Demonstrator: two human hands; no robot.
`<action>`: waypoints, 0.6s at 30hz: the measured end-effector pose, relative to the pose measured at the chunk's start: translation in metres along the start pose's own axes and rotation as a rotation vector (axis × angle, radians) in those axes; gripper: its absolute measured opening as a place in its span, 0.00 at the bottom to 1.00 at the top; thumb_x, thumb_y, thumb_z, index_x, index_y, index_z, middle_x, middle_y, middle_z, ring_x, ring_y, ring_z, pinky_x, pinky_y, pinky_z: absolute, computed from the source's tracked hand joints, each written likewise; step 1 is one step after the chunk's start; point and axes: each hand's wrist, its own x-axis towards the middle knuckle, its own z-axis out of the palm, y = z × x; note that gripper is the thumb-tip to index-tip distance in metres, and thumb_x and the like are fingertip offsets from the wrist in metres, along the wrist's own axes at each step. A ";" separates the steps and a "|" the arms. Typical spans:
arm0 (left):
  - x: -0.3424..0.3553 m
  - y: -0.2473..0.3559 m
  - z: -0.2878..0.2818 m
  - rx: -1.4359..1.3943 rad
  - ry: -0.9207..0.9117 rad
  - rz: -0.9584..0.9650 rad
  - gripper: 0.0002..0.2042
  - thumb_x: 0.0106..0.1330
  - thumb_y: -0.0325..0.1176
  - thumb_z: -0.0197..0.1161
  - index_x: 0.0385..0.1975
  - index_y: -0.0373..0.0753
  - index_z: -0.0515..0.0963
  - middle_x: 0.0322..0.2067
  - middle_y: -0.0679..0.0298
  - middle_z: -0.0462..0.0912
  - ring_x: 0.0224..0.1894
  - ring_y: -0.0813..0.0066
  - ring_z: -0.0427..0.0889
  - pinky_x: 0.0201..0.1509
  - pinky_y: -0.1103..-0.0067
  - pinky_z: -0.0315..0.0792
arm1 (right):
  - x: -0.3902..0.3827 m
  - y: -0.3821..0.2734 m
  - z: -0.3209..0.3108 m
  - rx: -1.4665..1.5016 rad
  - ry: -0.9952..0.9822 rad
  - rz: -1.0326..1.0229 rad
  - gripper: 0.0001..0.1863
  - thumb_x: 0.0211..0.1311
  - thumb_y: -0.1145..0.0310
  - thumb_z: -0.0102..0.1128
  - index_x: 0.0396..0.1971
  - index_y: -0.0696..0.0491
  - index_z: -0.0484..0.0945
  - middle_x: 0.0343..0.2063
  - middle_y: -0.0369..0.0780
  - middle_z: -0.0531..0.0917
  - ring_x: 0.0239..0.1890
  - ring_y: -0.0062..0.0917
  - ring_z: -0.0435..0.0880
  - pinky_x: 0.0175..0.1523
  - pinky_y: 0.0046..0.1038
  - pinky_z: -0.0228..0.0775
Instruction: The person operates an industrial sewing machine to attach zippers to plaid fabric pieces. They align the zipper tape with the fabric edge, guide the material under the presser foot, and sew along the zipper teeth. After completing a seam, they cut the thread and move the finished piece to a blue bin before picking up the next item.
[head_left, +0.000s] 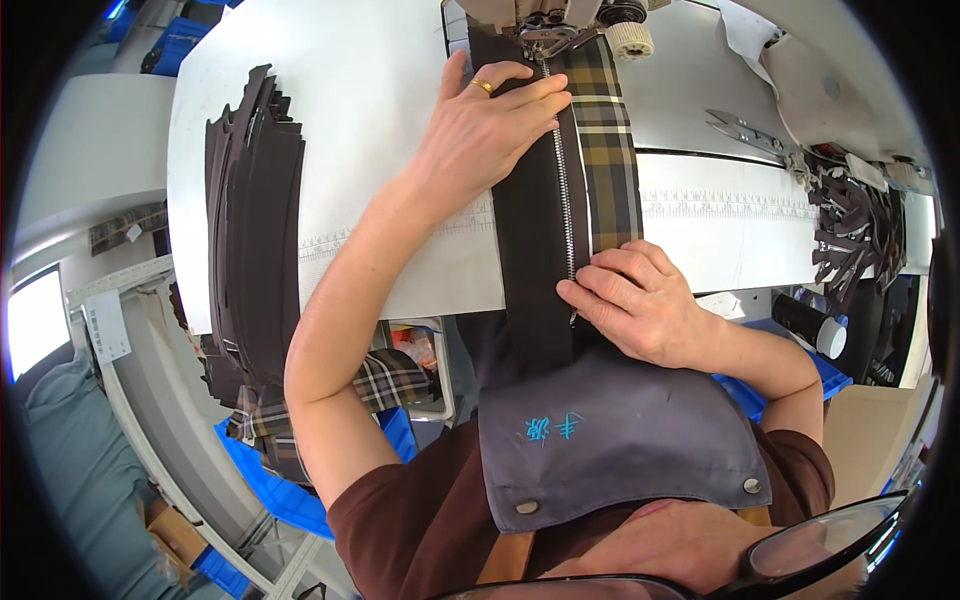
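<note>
A long black fabric strip (530, 250) with a silver zipper (563, 190) along its right edge lies on the white sewing table (370, 90), joined to a brown plaid strip (608, 150). The strips run up under the presser foot (545, 38) of the sewing machine. My left hand (478, 125), with a gold ring, presses flat on the black strip just below the foot. My right hand (638, 300) pinches the zipper and plaid edge together at the table's near edge.
A stack of dark fabric strips (255, 210) hangs over the table's left side. Scissors (745, 132) lie at the right, beside a pile of small dark cut pieces (850, 225). Blue bins (270, 480) with plaid cloth sit under the table. A grey apron (610, 430) covers my lap.
</note>
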 end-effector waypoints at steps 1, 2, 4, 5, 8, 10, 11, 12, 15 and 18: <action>0.000 -0.001 0.001 0.011 -0.013 0.010 0.15 0.62 0.32 0.59 0.49 0.47 0.77 0.52 0.77 0.77 0.51 0.71 0.74 0.62 0.55 0.53 | 0.000 0.000 0.000 -0.003 -0.002 0.000 0.19 0.43 0.69 0.59 0.40 0.56 0.80 0.38 0.37 0.76 0.42 0.28 0.74 0.47 0.30 0.66; -0.001 -0.001 0.002 0.056 -0.013 0.023 0.14 0.62 0.32 0.59 0.48 0.47 0.77 0.52 0.77 0.77 0.51 0.71 0.74 0.62 0.55 0.54 | -0.001 0.000 0.000 -0.011 -0.009 -0.003 0.19 0.44 0.69 0.58 0.40 0.57 0.80 0.38 0.37 0.76 0.43 0.28 0.74 0.47 0.30 0.66; -0.002 -0.001 0.003 0.147 -0.011 0.051 0.12 0.63 0.33 0.59 0.46 0.47 0.78 0.52 0.76 0.77 0.50 0.72 0.75 0.62 0.56 0.55 | -0.001 0.000 -0.001 -0.030 -0.023 -0.011 0.19 0.45 0.69 0.57 0.41 0.57 0.80 0.39 0.37 0.76 0.43 0.29 0.74 0.47 0.30 0.66; -0.002 0.001 0.005 0.145 0.028 0.021 0.12 0.62 0.34 0.60 0.46 0.47 0.78 0.51 0.76 0.77 0.49 0.72 0.75 0.62 0.55 0.55 | -0.001 0.000 -0.001 -0.032 -0.025 -0.011 0.19 0.46 0.69 0.57 0.41 0.57 0.80 0.39 0.38 0.76 0.43 0.29 0.74 0.47 0.30 0.66; -0.005 0.007 0.011 0.117 0.110 -0.085 0.12 0.60 0.37 0.62 0.44 0.47 0.80 0.50 0.75 0.78 0.48 0.72 0.76 0.62 0.54 0.55 | -0.003 0.001 -0.001 -0.019 -0.033 -0.009 0.19 0.46 0.69 0.56 0.41 0.56 0.79 0.39 0.38 0.76 0.44 0.29 0.74 0.47 0.30 0.66; -0.011 0.005 0.011 0.062 0.119 -0.173 0.14 0.57 0.39 0.64 0.43 0.48 0.80 0.49 0.74 0.79 0.47 0.73 0.76 0.62 0.52 0.53 | -0.003 0.001 -0.002 0.011 -0.045 -0.004 0.19 0.46 0.69 0.56 0.42 0.56 0.79 0.40 0.38 0.76 0.44 0.29 0.74 0.47 0.30 0.67; -0.013 0.003 0.008 0.052 0.090 -0.169 0.15 0.56 0.40 0.65 0.43 0.49 0.81 0.49 0.74 0.79 0.48 0.72 0.76 0.63 0.52 0.52 | -0.003 0.002 -0.002 0.016 -0.053 -0.007 0.19 0.46 0.69 0.56 0.42 0.56 0.79 0.40 0.38 0.76 0.44 0.29 0.74 0.47 0.30 0.67; -0.014 0.000 0.003 0.041 0.060 -0.164 0.15 0.55 0.42 0.65 0.44 0.49 0.81 0.49 0.74 0.79 0.48 0.72 0.75 0.63 0.52 0.51 | -0.003 0.002 -0.003 0.022 -0.061 -0.009 0.19 0.46 0.69 0.56 0.42 0.55 0.79 0.40 0.38 0.76 0.44 0.30 0.74 0.47 0.30 0.67; -0.015 -0.002 -0.007 -0.016 -0.009 -0.174 0.17 0.54 0.45 0.66 0.44 0.51 0.81 0.50 0.74 0.78 0.50 0.70 0.74 0.65 0.51 0.47 | -0.003 0.003 -0.005 0.028 -0.084 -0.016 0.20 0.46 0.69 0.56 0.43 0.55 0.79 0.40 0.38 0.76 0.45 0.30 0.74 0.46 0.30 0.67; -0.014 -0.003 -0.012 -0.059 -0.051 -0.180 0.18 0.54 0.46 0.65 0.45 0.52 0.81 0.51 0.74 0.78 0.51 0.69 0.73 0.66 0.51 0.45 | -0.003 0.004 -0.005 0.021 -0.095 -0.026 0.19 0.47 0.69 0.56 0.43 0.55 0.79 0.41 0.38 0.76 0.45 0.29 0.74 0.45 0.30 0.67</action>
